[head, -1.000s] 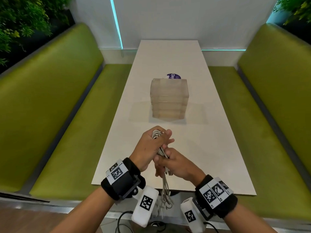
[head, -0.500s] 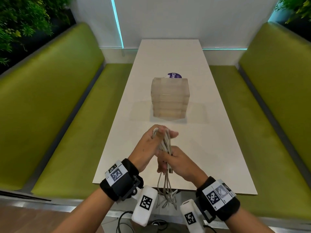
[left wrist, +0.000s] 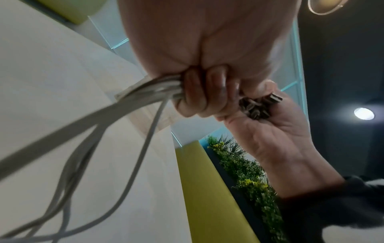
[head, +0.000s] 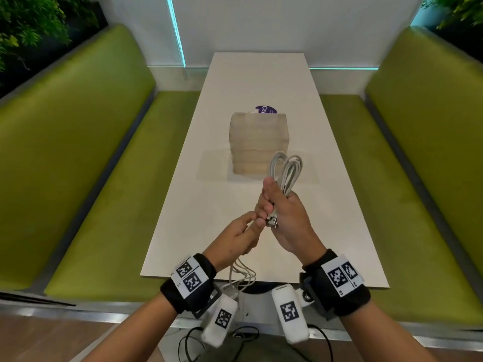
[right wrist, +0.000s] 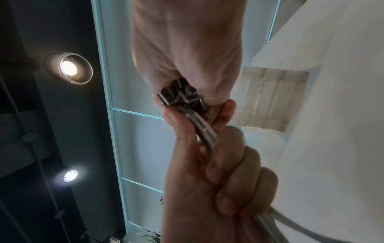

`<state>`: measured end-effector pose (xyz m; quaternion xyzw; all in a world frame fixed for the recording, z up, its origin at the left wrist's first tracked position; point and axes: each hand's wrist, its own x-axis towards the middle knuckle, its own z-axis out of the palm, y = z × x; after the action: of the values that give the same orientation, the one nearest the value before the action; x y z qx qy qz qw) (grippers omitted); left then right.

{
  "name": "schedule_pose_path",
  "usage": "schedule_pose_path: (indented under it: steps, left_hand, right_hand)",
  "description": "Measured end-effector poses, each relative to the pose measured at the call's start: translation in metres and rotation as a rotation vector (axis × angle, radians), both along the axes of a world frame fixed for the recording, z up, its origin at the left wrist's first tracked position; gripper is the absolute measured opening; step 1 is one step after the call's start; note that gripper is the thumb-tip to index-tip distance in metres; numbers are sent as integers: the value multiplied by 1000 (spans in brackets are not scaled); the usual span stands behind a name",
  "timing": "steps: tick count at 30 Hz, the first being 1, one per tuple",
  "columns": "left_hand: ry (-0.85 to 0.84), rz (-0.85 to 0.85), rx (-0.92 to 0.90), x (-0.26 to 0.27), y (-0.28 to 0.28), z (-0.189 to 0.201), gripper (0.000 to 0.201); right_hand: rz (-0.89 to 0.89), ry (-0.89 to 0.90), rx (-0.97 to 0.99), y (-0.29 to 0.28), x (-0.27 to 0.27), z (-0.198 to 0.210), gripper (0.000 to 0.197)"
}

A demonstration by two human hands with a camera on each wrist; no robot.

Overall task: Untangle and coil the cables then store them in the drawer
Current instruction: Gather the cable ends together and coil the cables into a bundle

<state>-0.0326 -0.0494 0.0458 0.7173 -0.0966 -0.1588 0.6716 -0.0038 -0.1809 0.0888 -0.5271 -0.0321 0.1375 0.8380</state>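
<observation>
A bundle of white cables point(head: 286, 171) stands looped upward from my right hand point(head: 269, 205), which grips it above the near half of the white table point(head: 313, 205). Metal USB plugs point(head: 272, 222) stick out below that fist; the right wrist view shows the plugs point(right wrist: 180, 97) packed together. My left hand point(head: 252, 223) sits just below and left, its fingers point(left wrist: 199, 93) curled round the trailing strands point(left wrist: 124, 111). These strands point(head: 243, 275) hang past the table's near edge. A translucent drawer unit point(head: 258, 142), its drawers closed, stands mid-table behind the loops.
A purple round sticker point(head: 265, 109) lies behind the drawer unit. Green benches point(head: 104, 178) line both sides of the table. Black wires point(head: 193, 343) lie on the floor below my wrists.
The looped end passed from my left hand to my right hand, which rose up and to the right. My left hand dropped lower onto the trailing strands.
</observation>
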Motion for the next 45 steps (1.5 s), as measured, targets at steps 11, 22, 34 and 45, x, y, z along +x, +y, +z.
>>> schedule_pose_path:
  steps: [11, 22, 34, 45]
  left_hand:
    - [129, -203, 33, 4, 12, 8, 38]
    - [200, -250, 131, 2, 26, 13, 40]
    - [197, -217, -52, 6, 34, 38, 38]
    - [506, -551, -99, 8, 27, 45, 114]
  right_hand:
    - [64, -57, -17, -14, 5, 2, 40]
    - [86, -170, -156, -35, 12, 14, 28]
    - [603, -432, -868, -60, 12, 40, 13]
    - [954, -829, -1636, -39, 10, 49, 20]
